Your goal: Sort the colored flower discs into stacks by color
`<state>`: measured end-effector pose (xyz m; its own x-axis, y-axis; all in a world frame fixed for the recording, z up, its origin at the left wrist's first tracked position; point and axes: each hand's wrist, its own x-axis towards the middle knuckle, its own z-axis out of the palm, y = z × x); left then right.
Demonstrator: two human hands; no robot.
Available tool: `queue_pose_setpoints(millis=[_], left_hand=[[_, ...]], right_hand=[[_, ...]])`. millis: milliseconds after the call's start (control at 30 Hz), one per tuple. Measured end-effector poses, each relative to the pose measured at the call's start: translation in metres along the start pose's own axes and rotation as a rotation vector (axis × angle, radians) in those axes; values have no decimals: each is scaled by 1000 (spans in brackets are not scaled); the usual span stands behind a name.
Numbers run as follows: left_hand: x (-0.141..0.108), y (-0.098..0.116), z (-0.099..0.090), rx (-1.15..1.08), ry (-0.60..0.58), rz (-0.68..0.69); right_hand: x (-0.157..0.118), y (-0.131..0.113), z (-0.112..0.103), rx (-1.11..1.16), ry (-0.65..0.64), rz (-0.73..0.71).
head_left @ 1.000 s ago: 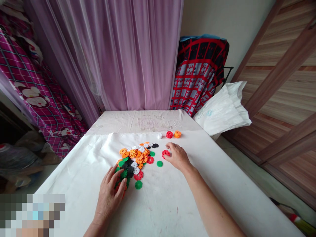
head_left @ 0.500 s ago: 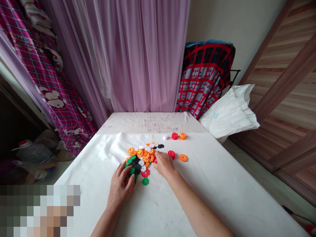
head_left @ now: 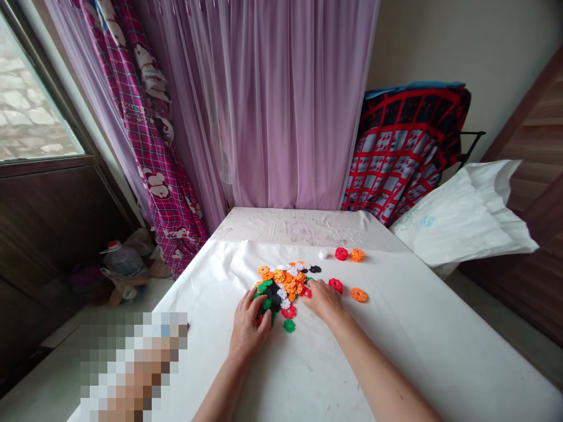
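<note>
A loose pile of plastic snowflake discs [head_left: 289, 280] in orange, white, black, green and red lies on the white-covered table. My left hand [head_left: 250, 323] rests at the pile's left edge, fingers spread over green and black discs. At the right edge, my right hand [head_left: 324, 299] has its thumb and fingers closed around a red snowflake disc [head_left: 307, 292]; part of the grip is hidden. Just beyond that hand stands a red stack [head_left: 335, 285], with an orange disc [head_left: 359, 295] to its right. A single green disc [head_left: 289, 326] lies in front of the pile.
Farther back stand a white stack [head_left: 324, 254], a red stack [head_left: 341, 254] and an orange stack [head_left: 357, 255] in a row. A white bag [head_left: 461, 214] leans over the table's right edge. Purple curtains [head_left: 290, 105] hang behind. A blurred-out patch [head_left: 141, 369] covers the lower left.
The whole view has swung left, so everything sits farther right. Relative to the pile, both hands stay nearly in place; more of the red disc shows by my right hand.
</note>
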<state>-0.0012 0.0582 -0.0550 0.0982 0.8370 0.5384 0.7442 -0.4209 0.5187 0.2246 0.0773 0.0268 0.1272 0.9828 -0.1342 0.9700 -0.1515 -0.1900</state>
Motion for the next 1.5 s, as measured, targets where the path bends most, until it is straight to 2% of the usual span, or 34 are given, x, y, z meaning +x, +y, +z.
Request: queue_pose_setpoints(millis=[267, 433, 500, 567, 700, 767, 833, 933, 1067, 1233, 1333, 1433, 1500], left_hand=[[-1, 1, -1, -12, 18, -14], [0, 1, -4, -12, 4, -30], [0, 1, -5, -22, -2, -45], [0, -1, -5, -42, -4, -63], [1, -6, -3, -103, -7, -113], [1, -7, -2, -118, -1, -137], [2, -8, -3, -119, -6, -144], [4, -7, -6, -112, -20, -137], [4, -7, -8, -98, -27, -129], [4, -9, -8, -97, -17, -119], [4, -9, -8, -104, -31, -121], [4, -8, -9, -102, -44, -122], [4, -9, -9, -99, -43, -124]], right_hand=[[5, -4, -5, -28, -31, 35], [-4, -4, 5, 86, 57, 17], [-9, 10, 13, 241, 130, 3], [-12, 35, 20, 435, 235, 20], [-6, 93, 21, 788, 454, 235], [1, 112, 14, 930, 486, 333], [10, 118, 7, 1001, 445, 362], [19, 109, 0, 926, 343, 316], [23, 94, -7, 685, 271, 282], [20, 95, -12, 400, 264, 243], [20, 99, -16, 312, 223, 56], [24, 100, -23, 186, 65, -210], [29, 99, -29, 87, -40, -288]])
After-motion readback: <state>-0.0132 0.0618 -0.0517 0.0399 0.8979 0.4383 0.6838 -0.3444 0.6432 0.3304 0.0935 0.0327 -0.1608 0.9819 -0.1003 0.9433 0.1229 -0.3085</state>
